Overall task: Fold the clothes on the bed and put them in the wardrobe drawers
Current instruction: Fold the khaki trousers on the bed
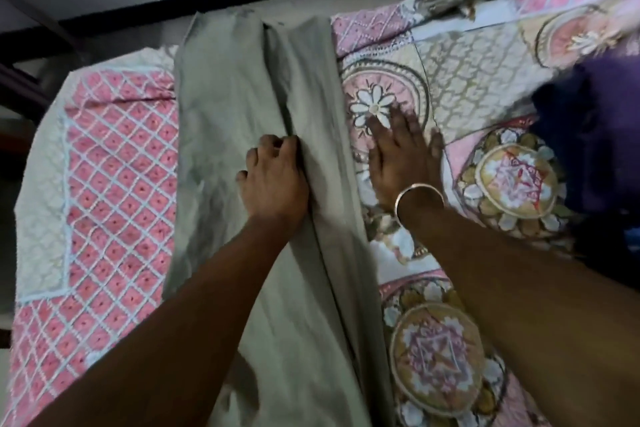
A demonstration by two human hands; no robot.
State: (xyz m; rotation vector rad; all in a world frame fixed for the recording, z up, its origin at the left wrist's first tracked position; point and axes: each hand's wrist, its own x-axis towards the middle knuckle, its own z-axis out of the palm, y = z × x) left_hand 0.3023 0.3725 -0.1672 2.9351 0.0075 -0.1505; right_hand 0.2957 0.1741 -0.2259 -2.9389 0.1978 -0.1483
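A long grey-green cotton garment, plain and lightly creased, lay stretched lengthwise along the bed, reaching from the near edge of the view to the far edge of the mattress. A lengthwise fold ran down its middle, one half lapped partly over the other. It rested on a patterned pink, cream and gold bedspread. The left hand sat on the garment with curled fingers pinching the fabric at the central fold. The right hand, a metal bangle on its wrist, lay flat with fingers spread on the bedspread just beside the garment's right edge. A dark blue and purple heap of cloth lay at the right.
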